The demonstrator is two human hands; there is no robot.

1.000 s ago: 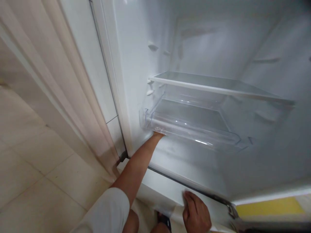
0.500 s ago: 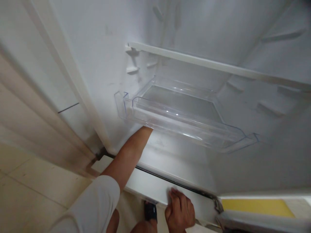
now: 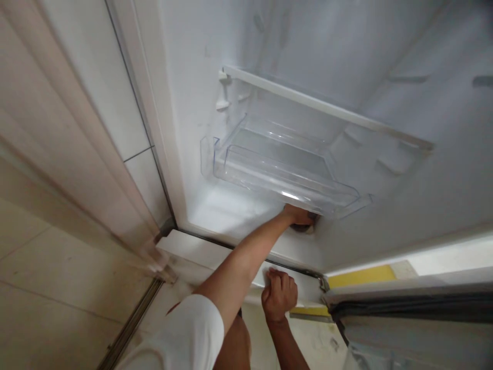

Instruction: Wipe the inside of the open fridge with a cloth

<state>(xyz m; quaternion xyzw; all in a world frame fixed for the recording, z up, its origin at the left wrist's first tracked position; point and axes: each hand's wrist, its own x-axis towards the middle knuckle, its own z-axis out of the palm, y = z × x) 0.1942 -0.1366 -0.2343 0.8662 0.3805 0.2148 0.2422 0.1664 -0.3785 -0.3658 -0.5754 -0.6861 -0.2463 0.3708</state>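
My left hand (image 3: 298, 216) reaches into an open white fridge, under the right front part of a clear plastic drawer (image 3: 269, 172). Its fingers are hidden beneath the drawer, and a dark shape shows at them that I cannot make out. The drawer hangs empty below a glass shelf with a white front strip (image 3: 327, 107). My right hand (image 3: 279, 295) is curled into a fist on the top edge of the white lower door (image 3: 200, 249), just below the fridge opening.
The fridge floor (image 3: 227, 210) under the drawer is bare white. The open fridge door with its dark seal (image 3: 408, 306) lies at the lower right, above it a yellow strip (image 3: 362, 276). Pale floor tiles (image 3: 57, 298) and a beige panel (image 3: 57, 128) are at the left.
My left hand has slid from under the drawer's left front corner to under its right front part. My right hand has closed into a fist on the lower door edge. The view has shifted.
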